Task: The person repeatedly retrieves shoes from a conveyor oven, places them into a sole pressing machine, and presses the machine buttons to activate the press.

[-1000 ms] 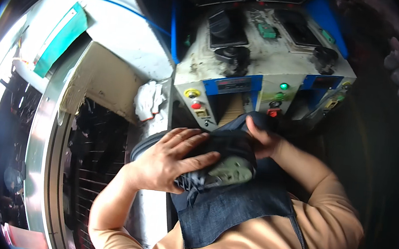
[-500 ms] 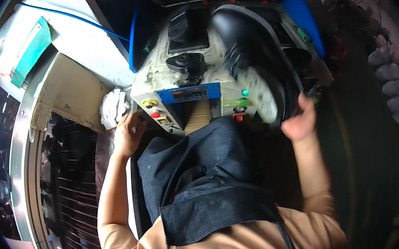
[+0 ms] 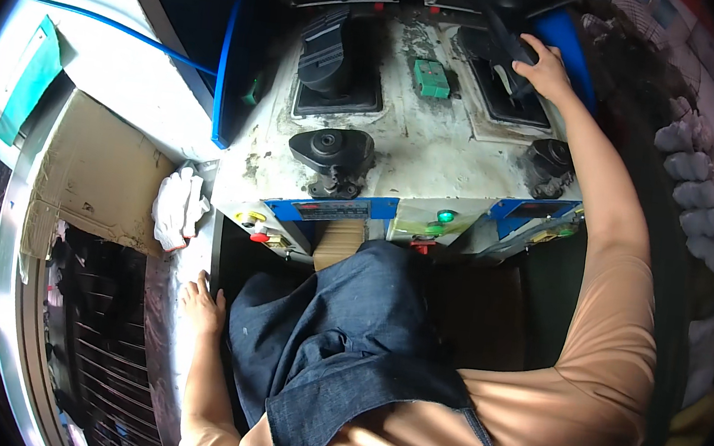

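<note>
My left hand (image 3: 204,306) rests on the pale ledge beside my lap, below a bundle of white gloves (image 3: 179,207). Its fingers are apart and hold nothing. My right arm reaches far forward to the machine's right station. There my right hand (image 3: 549,72) curls its thumb and fingers at the edge of a dark, long block (image 3: 508,47), partly hidden and hard to make out. Under it lies a black framed recess (image 3: 521,111). At the left station a black sole-shaped block (image 3: 324,58) stands tilted over a similar black frame.
The worn white machine top (image 3: 418,134) carries a green box (image 3: 431,78) and black knobbed fittings (image 3: 330,149). Its front has a red button (image 3: 259,237) and a green lamp (image 3: 445,217). A cardboard box (image 3: 101,170) stands left; grey shoe-like shapes (image 3: 695,189) line the right.
My right hand has moved forward and up from the near right; the black shoe it held is no longer recognisable. My left hand has drawn back from beside the gloves. The view has shifted.
</note>
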The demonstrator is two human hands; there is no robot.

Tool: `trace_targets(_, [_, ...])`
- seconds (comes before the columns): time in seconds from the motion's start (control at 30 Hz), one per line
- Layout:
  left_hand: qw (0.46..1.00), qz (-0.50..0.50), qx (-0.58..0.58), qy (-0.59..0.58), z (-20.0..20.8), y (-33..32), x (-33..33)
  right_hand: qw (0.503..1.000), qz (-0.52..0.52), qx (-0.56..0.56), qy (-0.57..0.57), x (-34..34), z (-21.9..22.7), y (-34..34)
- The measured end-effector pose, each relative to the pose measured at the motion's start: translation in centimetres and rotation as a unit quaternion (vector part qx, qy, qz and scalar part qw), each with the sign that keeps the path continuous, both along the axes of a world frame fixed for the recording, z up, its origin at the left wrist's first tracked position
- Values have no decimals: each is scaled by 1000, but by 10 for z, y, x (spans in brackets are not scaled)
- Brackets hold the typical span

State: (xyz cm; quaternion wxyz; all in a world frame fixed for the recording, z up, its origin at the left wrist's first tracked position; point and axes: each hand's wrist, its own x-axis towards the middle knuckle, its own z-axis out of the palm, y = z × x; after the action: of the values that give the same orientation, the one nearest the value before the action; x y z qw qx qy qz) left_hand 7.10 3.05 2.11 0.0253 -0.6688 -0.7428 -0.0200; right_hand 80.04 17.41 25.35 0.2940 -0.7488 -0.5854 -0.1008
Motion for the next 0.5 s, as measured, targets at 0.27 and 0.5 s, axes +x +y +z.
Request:
trace_targets(0.27, [999,-9,31,10,-5,4,0,983,-63,-173,-25,-17,-28,7])
trace_targets(0.5, [999,-9,37,6,-2,1,0,985,-54,-166,-1,-15,-27,1])
